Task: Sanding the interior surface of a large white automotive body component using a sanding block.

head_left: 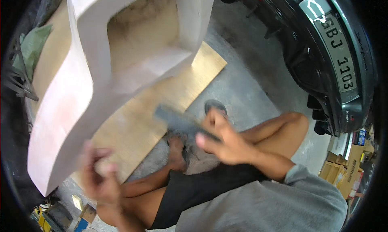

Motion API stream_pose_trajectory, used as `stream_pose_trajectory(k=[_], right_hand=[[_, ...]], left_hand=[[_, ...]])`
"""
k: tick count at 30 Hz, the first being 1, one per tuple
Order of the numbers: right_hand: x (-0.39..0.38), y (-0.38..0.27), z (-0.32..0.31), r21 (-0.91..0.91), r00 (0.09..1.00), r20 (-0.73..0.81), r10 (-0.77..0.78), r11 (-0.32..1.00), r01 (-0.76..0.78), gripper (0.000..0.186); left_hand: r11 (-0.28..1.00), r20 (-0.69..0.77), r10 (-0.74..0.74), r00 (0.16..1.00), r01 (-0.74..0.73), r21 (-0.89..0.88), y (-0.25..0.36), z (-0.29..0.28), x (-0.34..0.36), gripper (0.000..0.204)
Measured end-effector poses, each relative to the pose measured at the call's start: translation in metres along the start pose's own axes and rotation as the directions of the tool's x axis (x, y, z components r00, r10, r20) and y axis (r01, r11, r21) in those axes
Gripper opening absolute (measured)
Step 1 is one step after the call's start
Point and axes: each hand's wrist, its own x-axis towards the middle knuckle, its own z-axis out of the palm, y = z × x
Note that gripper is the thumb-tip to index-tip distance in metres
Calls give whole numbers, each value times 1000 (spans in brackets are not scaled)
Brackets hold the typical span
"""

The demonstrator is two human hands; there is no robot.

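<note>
My right hand [226, 141] is closed round one end of a flat, dark grey rectangular block [180, 119]. Motion blurs the block, and its exact kind does not show. Its free end points left, above the plywood board and apart from the large white moulded panel [64, 106]. That panel has a curved, tapering lower end, faint pinkish patches and a big rectangular opening. Beside its lower edge is my left hand [99, 173], smeared by movement, with thumb and fingers apart and nothing visible between them. I cannot tell whether it touches the panel.
Under the panel lies a plywood board [137, 127] on the grey concrete floor [238, 82]. A dark car's rear bumper [299, 58] stands at the right. Cardboard boxes [343, 167] sit behind it. My bent legs and sandalled feet are close below my hands; odds and ends lie at the lower left.
</note>
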Motion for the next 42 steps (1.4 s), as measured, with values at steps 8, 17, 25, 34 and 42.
stream_pose_trajectory(k=[8, 17, 25, 34, 42], right_hand=[[106, 82, 37, -371, 934, -221, 280, 862, -346, 52], [112, 76, 60, -301, 931, -236, 279, 890, -343, 59], [128, 78, 59, -326, 929, -259, 265, 881, -342, 49], [131, 56, 61, -357, 952, -195, 235, 887, -292, 68], [132, 56, 56, -392, 987, -89, 132, 907, -156, 73]], left_hand=[[642, -44, 3, 999, 32, 766, -55, -19, 179, 67], [442, -38, -54, 998, 58, 895, -46, -5, 176, 75], [355, -56, -120, 991, 95, 930, -46, 0, 172, 67], [404, -46, -151, 987, 104, 909, -31, 2, 165, 67], [475, -58, -191, 980, 144, 868, -20, 5, 163, 65]])
